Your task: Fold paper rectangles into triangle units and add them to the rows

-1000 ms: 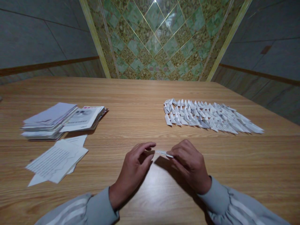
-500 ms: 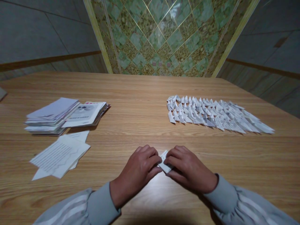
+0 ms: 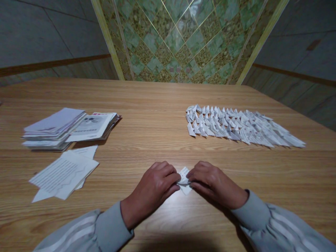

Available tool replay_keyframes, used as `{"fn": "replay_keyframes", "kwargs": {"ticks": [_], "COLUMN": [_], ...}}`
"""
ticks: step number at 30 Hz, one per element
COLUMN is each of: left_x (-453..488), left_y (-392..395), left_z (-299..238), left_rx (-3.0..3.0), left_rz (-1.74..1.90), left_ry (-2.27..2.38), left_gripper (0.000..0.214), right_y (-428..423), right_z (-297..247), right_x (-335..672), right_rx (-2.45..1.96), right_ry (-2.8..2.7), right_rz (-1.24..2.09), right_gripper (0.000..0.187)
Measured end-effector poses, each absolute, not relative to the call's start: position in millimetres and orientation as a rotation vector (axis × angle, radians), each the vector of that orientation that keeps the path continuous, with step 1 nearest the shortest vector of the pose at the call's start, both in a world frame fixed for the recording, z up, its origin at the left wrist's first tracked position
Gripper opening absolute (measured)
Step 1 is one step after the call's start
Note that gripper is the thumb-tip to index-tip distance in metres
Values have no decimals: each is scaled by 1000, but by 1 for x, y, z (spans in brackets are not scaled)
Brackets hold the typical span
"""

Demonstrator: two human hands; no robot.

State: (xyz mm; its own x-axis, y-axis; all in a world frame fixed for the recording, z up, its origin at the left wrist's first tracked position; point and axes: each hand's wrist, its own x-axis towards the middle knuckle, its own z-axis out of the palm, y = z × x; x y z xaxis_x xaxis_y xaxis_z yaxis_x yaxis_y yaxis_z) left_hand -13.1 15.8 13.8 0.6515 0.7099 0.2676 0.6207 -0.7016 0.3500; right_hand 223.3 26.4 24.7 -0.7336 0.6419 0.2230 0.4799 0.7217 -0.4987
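A small folded piece of white printed paper (image 3: 185, 178) is held between my two hands, close to the near side of the table. My left hand (image 3: 160, 182) pinches its left corner between thumb and fingers. On the opposite corner, my right hand (image 3: 212, 182) has a similar pinch. Part of the paper is hidden under the fingertips. Beyond my right hand, several small folded paper boats (image 3: 223, 124) stand packed together in rows.
Loose printed sheets (image 3: 64, 173) lie on the wooden table (image 3: 141, 122) to the left. Behind them is a stack of papers (image 3: 52, 127), with booklets (image 3: 93, 126) leaning against its right side. A tiled wall (image 3: 178, 45) rises past the far table edge.
My hands have drawn slightly apart, and more of the folded paper shows between them, with its lower point now visible. The view has shifted slightly.
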Motion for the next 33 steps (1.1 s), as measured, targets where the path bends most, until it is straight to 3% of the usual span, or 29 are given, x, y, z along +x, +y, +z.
{"fn": "replay_keyframes", "kwargs": {"ticks": [13,33], "left_x": [-11,-3], "left_y": [15,16], "left_z": [16,21], "left_rx": [2456,2441], "left_rz": [588,529], "left_ry": [1255,1389], "left_gripper": [8,14], "right_y": [28,27], "right_z": [25,23], "right_x": [221,223], "right_rx": [-962,-1273], "right_ry": [-2558,-2406], "right_rz": [519,590], "right_gripper": [9,12]}}
